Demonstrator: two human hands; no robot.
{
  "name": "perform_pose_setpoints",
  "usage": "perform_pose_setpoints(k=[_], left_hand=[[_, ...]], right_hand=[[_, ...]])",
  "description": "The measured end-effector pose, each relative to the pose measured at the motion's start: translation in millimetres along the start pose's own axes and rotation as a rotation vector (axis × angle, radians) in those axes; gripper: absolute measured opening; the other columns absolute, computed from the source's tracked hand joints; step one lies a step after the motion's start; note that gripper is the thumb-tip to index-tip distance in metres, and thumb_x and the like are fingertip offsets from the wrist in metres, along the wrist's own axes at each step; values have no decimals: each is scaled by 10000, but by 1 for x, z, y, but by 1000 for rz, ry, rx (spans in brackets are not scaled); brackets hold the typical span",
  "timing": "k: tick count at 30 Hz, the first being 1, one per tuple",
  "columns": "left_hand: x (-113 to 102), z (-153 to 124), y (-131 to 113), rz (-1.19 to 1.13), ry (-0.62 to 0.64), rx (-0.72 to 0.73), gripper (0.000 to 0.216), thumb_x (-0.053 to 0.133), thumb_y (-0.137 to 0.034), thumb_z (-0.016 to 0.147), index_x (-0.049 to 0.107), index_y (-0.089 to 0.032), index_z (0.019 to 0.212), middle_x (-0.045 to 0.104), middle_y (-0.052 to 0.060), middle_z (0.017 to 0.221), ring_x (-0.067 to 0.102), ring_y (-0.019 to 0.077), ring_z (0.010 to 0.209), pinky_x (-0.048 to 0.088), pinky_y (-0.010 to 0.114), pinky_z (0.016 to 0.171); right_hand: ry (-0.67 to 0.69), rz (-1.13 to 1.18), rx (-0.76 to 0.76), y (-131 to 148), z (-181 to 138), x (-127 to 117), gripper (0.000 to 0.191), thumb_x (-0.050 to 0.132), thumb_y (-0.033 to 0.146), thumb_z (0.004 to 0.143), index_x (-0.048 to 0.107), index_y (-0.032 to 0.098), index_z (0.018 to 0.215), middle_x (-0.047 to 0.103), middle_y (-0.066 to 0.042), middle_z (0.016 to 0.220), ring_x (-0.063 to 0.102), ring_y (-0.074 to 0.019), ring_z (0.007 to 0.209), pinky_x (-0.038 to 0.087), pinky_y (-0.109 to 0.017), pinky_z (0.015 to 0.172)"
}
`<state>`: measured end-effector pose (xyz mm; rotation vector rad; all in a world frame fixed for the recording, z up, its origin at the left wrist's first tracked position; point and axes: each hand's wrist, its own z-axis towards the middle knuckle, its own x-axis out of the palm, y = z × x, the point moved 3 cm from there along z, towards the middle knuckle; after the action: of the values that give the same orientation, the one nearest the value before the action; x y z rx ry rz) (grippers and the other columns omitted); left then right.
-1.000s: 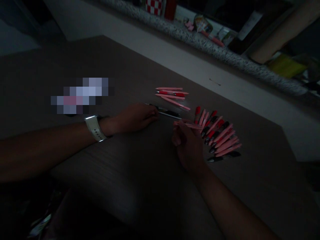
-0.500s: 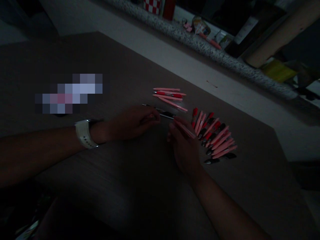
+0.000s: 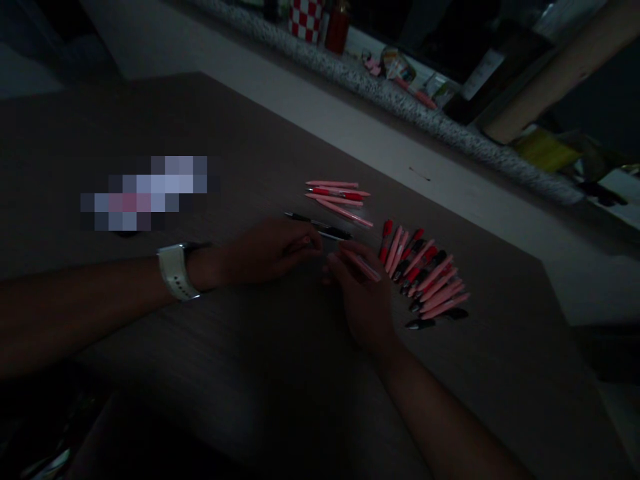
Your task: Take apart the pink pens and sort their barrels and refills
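My right hand (image 3: 363, 300) is closed around a pink pen (image 3: 364, 265), which slants across its fingers. Close by on its left, my left hand (image 3: 270, 250) is curled with fingertips together. A small pinkish bit shows at those fingers, too dim to name. Just beyond both hands lie black pens (image 3: 335, 233), partly behind my left fingers. Farther off is a small group of pink pens (image 3: 345, 214) with one red pen (image 3: 336, 194) among them. To the right of my right hand, several pink, red and black pens (image 3: 425, 273) are spread in a fan.
The scene is dark. A blurred-out pale object (image 3: 160, 187) rests on the table (image 3: 240, 140) at the left. Behind the table, a speckled ledge (image 3: 360, 83) carries a red-and-white checked container (image 3: 305, 20) and small items. A pale watch (image 3: 175, 272) is on my left wrist.
My right hand has moved slightly left with the pink pen, closer to my left hand. The black pens beyond the hands show more fully. The view has shifted a little.
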<state>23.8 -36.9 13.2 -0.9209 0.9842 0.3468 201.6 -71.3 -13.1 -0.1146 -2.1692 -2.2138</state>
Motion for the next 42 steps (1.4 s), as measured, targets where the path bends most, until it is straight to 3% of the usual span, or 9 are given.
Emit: perform_pose_setpoints(k=[6,9,13,18,22,25,34,42], left_hand=[[2,0,1,6,-28,34,269,560,-379,931,652,-183,1091,667,21,850,599,154,739,425,244,687],[1,-1,-2,11,-48,127,287,592,-363,924,666,-199,1148,691,35,927,613,162,811,436,255,743],[1,-1,-2,43,-79,231,205,604,-274,924,723,-218,1082,708,38,922,609,161,840,430,266,778],[-1,2,10,158,-168,98,233,598,-299,927,722,-203,1099,702,46,922,609,165,818,419,274,727],[-4,8,23,256,-171,-74,251,565,-338,939,723,-205,1082,709,49,979,608,170,822,410,283,710],[-4,12,30,257,-160,-121,240,565,-327,930,722,-207,1066,715,47,997,618,176,848,421,282,733],[2,20,38,254,-131,-104,211,547,-315,919,701,-192,994,707,51,981,630,199,863,436,283,736],[6,22,37,249,-106,-82,215,490,-283,936,666,-171,989,686,70,959,629,204,846,445,298,756]], right_hand=[[-20,21,-11,-1,0,1,233,733,283,784,666,231,1001,694,7,933,692,-137,742,597,-254,609],[-11,3,-18,-3,0,0,239,735,287,783,668,230,1006,695,6,927,688,-132,727,594,-248,599],[-14,-18,-32,-4,0,0,249,735,286,781,665,229,1012,694,4,920,684,-130,718,589,-251,606],[-55,-1,-29,-3,0,1,284,706,299,797,630,241,1065,688,2,922,684,-138,736,580,-254,594],[-58,-7,-27,-2,0,1,289,678,301,810,613,246,1086,679,5,925,662,-119,677,555,-242,561],[-68,-13,-20,-1,0,0,274,670,291,809,610,237,1071,664,11,897,634,-105,628,530,-232,535],[-76,37,-19,-4,0,1,290,662,301,806,595,238,1081,646,20,885,604,-96,606,496,-229,531],[-119,87,-13,-8,2,2,296,630,426,847,610,226,1065,652,20,836,573,-84,541,455,-212,471]])
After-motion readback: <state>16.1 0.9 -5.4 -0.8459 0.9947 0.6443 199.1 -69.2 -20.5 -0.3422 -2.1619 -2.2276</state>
